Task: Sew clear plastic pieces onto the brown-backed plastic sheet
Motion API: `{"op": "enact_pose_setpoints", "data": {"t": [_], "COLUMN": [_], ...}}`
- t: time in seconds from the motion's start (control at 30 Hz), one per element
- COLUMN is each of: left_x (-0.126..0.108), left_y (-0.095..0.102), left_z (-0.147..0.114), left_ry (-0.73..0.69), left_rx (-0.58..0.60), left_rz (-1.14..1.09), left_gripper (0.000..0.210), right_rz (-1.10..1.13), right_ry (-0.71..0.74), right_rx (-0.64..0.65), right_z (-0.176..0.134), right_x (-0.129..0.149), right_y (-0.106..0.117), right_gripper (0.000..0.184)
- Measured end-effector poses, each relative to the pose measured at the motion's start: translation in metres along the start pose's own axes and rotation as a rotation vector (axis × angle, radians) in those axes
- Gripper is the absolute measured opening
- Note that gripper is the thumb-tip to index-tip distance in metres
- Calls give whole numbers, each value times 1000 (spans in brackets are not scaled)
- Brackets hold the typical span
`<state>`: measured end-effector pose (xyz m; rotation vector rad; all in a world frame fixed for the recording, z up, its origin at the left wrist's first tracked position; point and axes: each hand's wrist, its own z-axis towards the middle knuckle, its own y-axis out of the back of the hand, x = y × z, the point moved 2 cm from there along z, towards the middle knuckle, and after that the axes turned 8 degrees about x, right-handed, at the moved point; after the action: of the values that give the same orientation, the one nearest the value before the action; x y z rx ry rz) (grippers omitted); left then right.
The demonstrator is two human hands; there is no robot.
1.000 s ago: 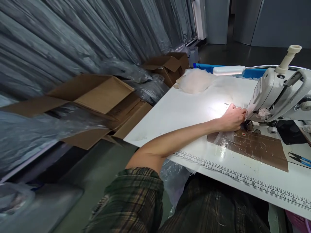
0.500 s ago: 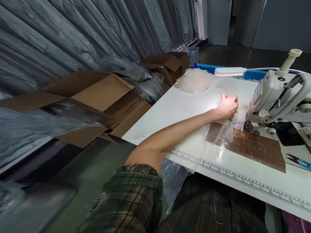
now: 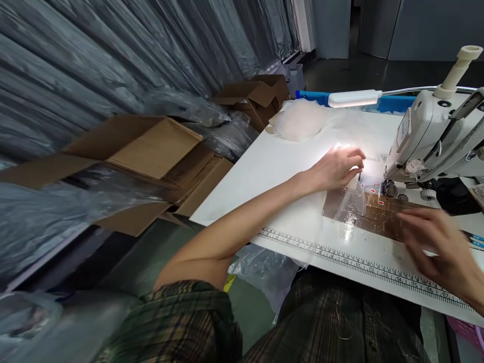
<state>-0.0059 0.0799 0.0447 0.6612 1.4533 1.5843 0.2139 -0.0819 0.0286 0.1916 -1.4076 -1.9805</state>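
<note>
My left hand [image 3: 338,168] hovers just over the sheer white fabric [image 3: 353,201] left of the sewing machine [image 3: 419,133]. Its fingers are loosely bent with the thumb apart, and I see nothing held in them. The fabric, dotted with small red marks, runs beside the presser foot onto a brown taped sheet [image 3: 381,217]. My right hand [image 3: 440,247], blurred by motion, is over the front right of the table, its fingers apart and apparently holding nothing. Blue-handled thread snips [image 3: 478,241] lie partly hidden behind it.
A pile of pale sheer fabric [image 3: 300,120] sits at the table's far left corner. A white lamp [image 3: 354,98] extends over the back, near a blue bin [image 3: 395,104]. Open cardboard boxes [image 3: 155,146] stand at left. A ruler strip [image 3: 351,262] follows the front edge.
My right hand has come into view from the right. My left hand has shifted slightly left and loosened from its closed pose. The view has turned slightly.
</note>
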Motion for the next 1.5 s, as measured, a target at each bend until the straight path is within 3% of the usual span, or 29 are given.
{"op": "enact_pose_setpoints", "data": {"t": [0.13, 0.23, 0.43, 0.63, 0.8, 0.97, 1.2, 1.37, 1.5], "left_x": [-27, -41, -43, -29, -22, -18, -18, -21, -23], "left_y": [-17, -35, -52, -52, -53, -53, -57, -57, -55], "left_z": [-24, -34, -6, 12, 10, 14, 15, 11, 9], "left_ry": [-138, -126, -83, -106, -101, -136, -139, -168, -291], "left_rx": [139, 212, 195, 190, 168, 213, 171, 42, 65], "left_rz": [27, 72, 128, -56, -152, -151, -94, -17, -35], "left_gripper": [23, 33, 44, 41, 43, 43, 41, 35, 35], "right_rz": [-51, -160, -230, -259, -295, -395, -474, -323, -159], "right_ry": [150, 148, -121, -289, -323, -325, -319, -262, -306], "right_rx": [122, 196, 148, 161, 201, 226, 202, 80, -16], "right_z": [24, 28, 20, 15, 19, 24, 27, 19, 8], "right_x": [14, 12, -12, -24, -20, -15, -16, -21, -23], "right_y": [-43, -55, -45, -49, -49, -48, -50, -46, -41], "right_gripper": [36, 34, 35, 39, 41, 42, 41, 38, 33]}}
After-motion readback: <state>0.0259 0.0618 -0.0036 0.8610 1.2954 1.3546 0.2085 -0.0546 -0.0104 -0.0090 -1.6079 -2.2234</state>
